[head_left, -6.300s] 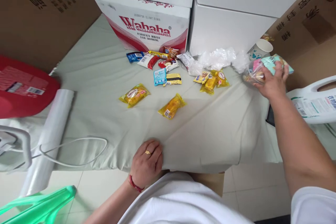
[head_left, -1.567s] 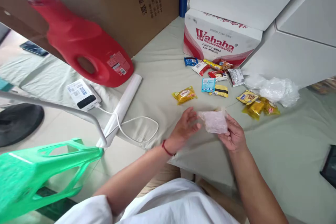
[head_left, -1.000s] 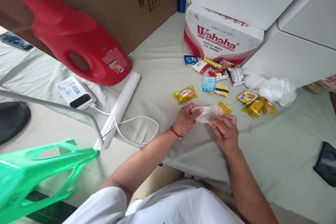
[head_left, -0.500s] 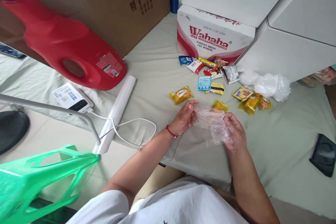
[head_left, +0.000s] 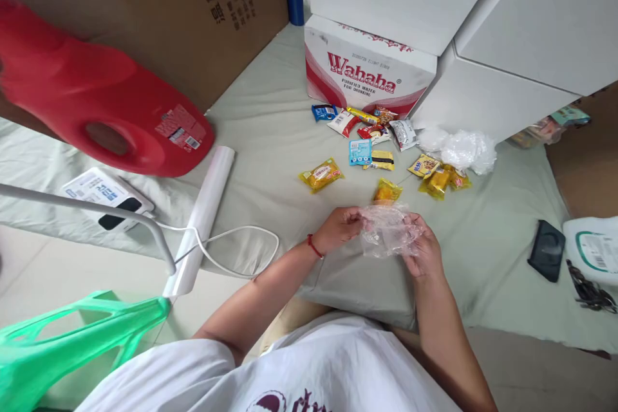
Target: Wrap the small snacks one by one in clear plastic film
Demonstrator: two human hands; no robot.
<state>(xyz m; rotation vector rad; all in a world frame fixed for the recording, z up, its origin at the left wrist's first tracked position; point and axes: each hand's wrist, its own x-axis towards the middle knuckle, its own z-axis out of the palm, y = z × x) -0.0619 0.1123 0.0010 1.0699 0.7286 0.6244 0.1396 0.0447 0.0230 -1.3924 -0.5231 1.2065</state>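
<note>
Holding: my left hand (head_left: 340, 228) and my right hand (head_left: 423, 251) both pinch one thin clear plastic bag (head_left: 387, 232), crumpled and held just above the cloth-covered worktop (head_left: 270, 135).
Step in hand: by my judgement, working the bag's mouth open between my fingertips.
Doing it well: I would rub the two film layers against each other at the edge, keep the pull light so the film does not tear, and hold the mouth turned up toward me.
Left grip: closed on the bag's left edge, thumb against the fingers, wrist with its red cord low and near the worktop's front edge.
Right grip: closed on the bag's right side, fingers curled under the film, palm turned partly up.
Arms: both forearms come in from my lap and meet at the bag, elbows bent, hands close together but not touching.
Nearest item: one yellow snack packet (head_left: 387, 191) lies just beyond the bag; another yellow packet (head_left: 321, 174) lies further left.
Further off: a spread of mixed snack packets (head_left: 367, 135) in front of the Wahaha carton (head_left: 364, 71), and a heap of clear bags (head_left: 461, 149) to the right.
Left side: a red jug (head_left: 96, 109) and a white roll (head_left: 203, 206).
</note>
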